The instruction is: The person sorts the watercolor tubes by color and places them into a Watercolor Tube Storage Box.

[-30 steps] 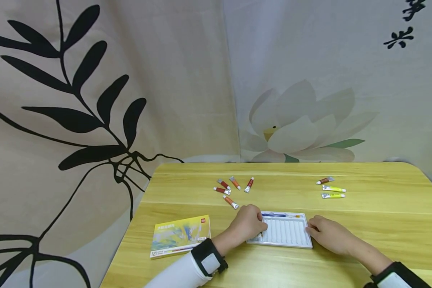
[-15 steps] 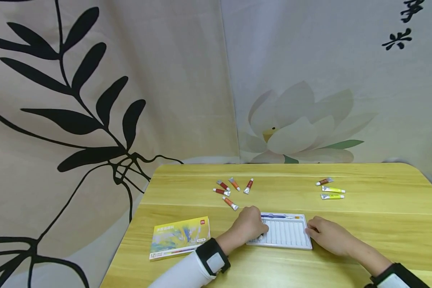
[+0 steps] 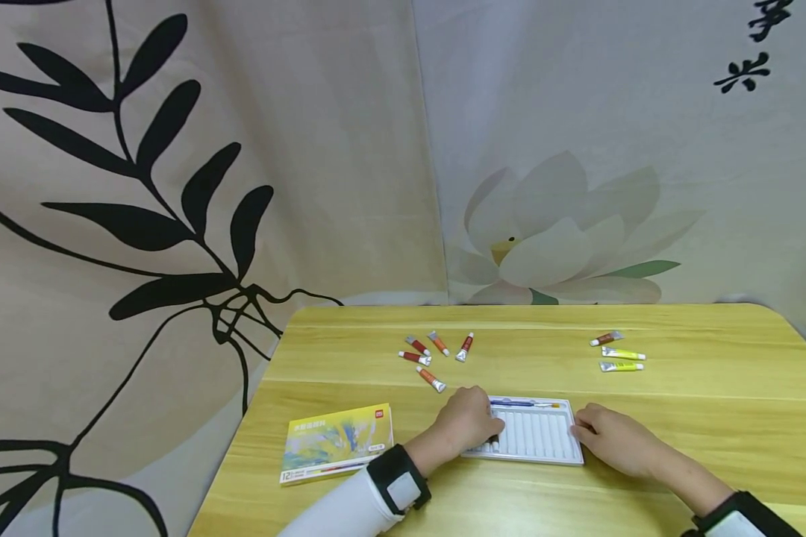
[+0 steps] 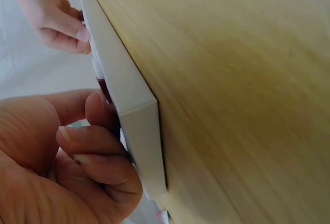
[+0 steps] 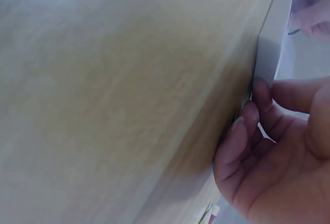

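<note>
Pale curtain (image 3: pixel 349 149) at the back, black leaves printed toward ten o'clock, a white flower toward one. In front of it, the wood-grain bench (image 3: pixel 712 403). On the bench, clock centred on the tray: yellow printed box (image 3: pixel 339 436) lying flat at nine o'clock, well apart. The white tray (image 3: pixel 540 436), ribbed with narrow slots, lies flat between the two hands. Left hand (image 3: pixel 466 418) at its nine o'clock end, fingers curled, pinching a dark tube (image 4: pixel 103 89), white cap showing, at the slots there; exact grip partly hidden. Right hand (image 3: pixel 614 440) at three o'clock, thumb and finger gripping the tray's end wall. Five red and orange tubes (image 3: pixel 465 347) scattered at ten to eleven o'clock; three others, one brown and two yellow tubes (image 3: pixel 623 353), near two o'clock. Slim blue brush (image 3: pixel 520 403) along the tray's twelve o'clock side, tip toward three.
</note>
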{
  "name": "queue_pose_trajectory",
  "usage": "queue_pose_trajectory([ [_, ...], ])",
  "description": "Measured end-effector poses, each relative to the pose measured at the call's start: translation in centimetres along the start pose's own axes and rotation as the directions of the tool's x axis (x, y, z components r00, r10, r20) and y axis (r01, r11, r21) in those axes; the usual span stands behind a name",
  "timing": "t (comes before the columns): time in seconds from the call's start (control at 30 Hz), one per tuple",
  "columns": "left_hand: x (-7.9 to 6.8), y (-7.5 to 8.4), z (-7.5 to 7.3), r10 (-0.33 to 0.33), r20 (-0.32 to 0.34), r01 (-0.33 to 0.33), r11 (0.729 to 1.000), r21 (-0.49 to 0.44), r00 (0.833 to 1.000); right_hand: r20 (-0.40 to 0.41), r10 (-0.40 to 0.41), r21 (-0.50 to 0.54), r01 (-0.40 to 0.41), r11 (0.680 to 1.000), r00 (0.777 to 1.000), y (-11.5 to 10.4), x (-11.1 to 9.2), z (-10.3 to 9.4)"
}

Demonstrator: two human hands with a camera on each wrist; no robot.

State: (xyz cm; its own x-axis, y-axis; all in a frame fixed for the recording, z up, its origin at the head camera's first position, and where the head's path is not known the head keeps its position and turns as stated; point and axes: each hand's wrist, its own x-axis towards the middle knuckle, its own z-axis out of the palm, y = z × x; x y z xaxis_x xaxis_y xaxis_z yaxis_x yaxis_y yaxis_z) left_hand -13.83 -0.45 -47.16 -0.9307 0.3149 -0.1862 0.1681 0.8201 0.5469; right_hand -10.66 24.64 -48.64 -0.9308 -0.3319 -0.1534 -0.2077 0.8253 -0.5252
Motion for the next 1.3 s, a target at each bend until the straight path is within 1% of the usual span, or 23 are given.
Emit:
queue_pose_trajectory([
  [0.1,-0.3,0.0,0.0,-0.02,0.024,0.02,0.999,-0.029,1.0,0.005,-0.003,0.002,0.003,1.0,1.0,0.0,0.0,0.0],
  [0.2,-0.8,0.0,0.1,-0.017,0.052,0.018,1.0,-0.016,0.999,0.006,-0.009,-0.003,0.009,1.0,1.0,0.1,0.1,0.0],
  [0.33,-1.1,-0.2,0.1,0.039,0.061,-0.041,0.999,0.025,0.997,-0.002,-0.013,-0.016,0.013,1.0,1.0,0.4,0.1,0.1],
  [0.4,-1.1,-0.2,0.1,0.052,0.062,-0.054,0.998,0.026,0.997,-0.003,-0.011,-0.019,0.011,1.0,1.0,0.4,0.1,0.1],
  [0.73,-0.9,-0.6,0.1,0.039,0.108,-0.038,0.999,-0.012,0.993,0.001,-0.006,-0.022,0.006,1.0,1.0,0.1,0.0,0.1],
  [0.87,-0.8,-0.6,0.1,0.026,0.113,-0.023,0.999,-0.024,0.993,-0.007,-0.01,-0.024,0.01,1.0,1.0,0.2,0.0,0.2],
  [1.1,-0.7,-0.7,0.1,0.036,0.099,-0.036,0.999,-0.008,0.994,-0.006,-0.004,-0.012,0.003,1.0,1.0,0.3,0.0,0.3],
  [1.3,-0.7,-0.7,-0.2,0.042,0.112,-0.037,0.998,-0.046,0.993,-0.012,-0.009,-0.011,0.009,1.0,1.0,0.3,0.0,0.2],
])
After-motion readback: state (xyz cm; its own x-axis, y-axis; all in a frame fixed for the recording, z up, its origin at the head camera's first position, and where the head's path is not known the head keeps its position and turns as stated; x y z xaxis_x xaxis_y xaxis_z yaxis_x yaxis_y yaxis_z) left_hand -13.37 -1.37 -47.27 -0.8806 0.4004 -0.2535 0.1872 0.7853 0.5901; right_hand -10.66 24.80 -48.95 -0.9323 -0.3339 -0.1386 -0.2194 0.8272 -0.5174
